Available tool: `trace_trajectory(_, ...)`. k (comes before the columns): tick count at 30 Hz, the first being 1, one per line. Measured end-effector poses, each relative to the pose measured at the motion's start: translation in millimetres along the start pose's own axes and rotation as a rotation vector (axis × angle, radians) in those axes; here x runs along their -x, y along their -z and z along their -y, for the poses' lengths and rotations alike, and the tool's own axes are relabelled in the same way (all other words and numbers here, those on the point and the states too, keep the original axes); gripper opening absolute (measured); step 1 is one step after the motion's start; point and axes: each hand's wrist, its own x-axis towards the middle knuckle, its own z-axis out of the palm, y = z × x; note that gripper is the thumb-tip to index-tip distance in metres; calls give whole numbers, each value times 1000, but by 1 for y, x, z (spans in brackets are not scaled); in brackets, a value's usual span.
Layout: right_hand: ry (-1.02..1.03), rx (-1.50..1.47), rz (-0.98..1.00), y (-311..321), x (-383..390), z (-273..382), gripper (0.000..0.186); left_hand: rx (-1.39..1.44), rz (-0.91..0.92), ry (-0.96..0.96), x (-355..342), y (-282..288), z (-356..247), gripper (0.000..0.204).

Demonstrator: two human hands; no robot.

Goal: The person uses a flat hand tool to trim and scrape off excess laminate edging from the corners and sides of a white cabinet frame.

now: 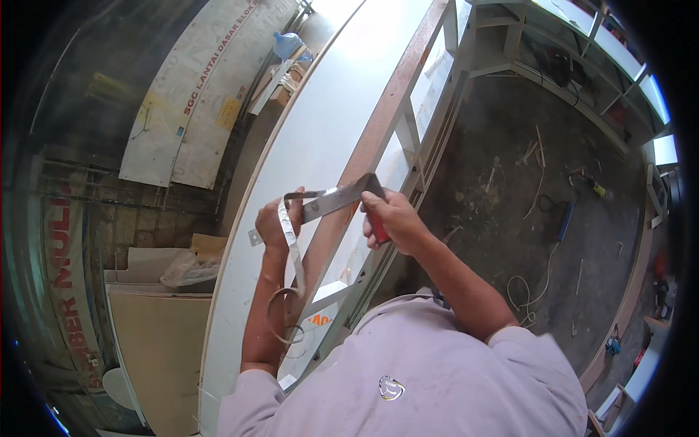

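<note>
My left hand (273,222) is closed round a flat grey metal strip (335,200) with holes in it, one end showing past the wrist side. A thin pale band (290,233) hangs from beside the same hand and curls into loops near my forearm. My right hand (397,218) grips a red handle (378,227) at the strip's other end, where a dark bent part stands up; the kind of tool is hidden by my fingers. Both hands are over a long brown wooden rail (371,138) on a white panel frame.
A large white panel (320,95) lies along the left of the rail. On the dark floor to the right are a blue-bodied tool (565,218) with a cord, a coiled cable (523,298) and wood scraps. White cabinet frames (502,36) stand beyond; boards (160,342) lean at left.
</note>
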Motion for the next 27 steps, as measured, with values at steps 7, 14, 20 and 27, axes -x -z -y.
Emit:
trace_trajectory(7,-54,3,-31,34,23,14,34,-20,-26,-67,13,-2,-46,64)
trace_trajectory(14,-28,12,-17,27,4,23,33,17,-29,-62,-9,-7,-36,66)
trace_trajectory(20,-13,11,-8,45,-16,45,33,-51,-89,-115,-35,-20,-59,65)
trace_trajectory(27,-16,-16,-9,66,-6,54,32,-29,-7,-101,-22,-25,-82,66)
